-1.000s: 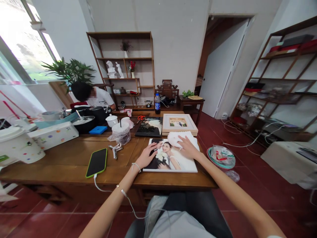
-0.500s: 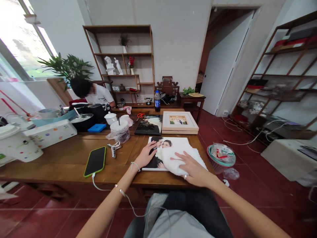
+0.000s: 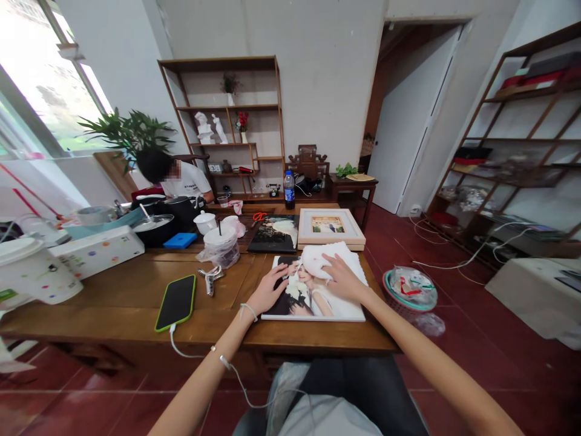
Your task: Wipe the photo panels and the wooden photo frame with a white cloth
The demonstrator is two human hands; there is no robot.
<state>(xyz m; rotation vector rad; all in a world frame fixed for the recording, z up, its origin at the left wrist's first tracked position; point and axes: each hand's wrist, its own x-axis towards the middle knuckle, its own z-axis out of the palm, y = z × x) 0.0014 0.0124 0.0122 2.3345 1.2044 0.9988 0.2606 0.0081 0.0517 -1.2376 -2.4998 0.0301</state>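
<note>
A large wedding photo panel lies flat at the table's front edge. My left hand rests on its left side, fingers stretched out and holding nothing. On the panel's upper right, a white fluffy cloth is spread out under my right hand. The right fingers are apart and press the cloth flat from above. Part of the cloth is hidden by that hand and covers the photo's upper right corner.
Behind the panel are a framed photo, a dark photo panel and orange-handled scissors. A phone on a cable, a metal clamp-like piece and a bagged cup lie left. Another person sits across.
My right hand has moved the cloth away from me, up the panel, uncovering the photo's lower right part. My left hand stays in place on the panel.
</note>
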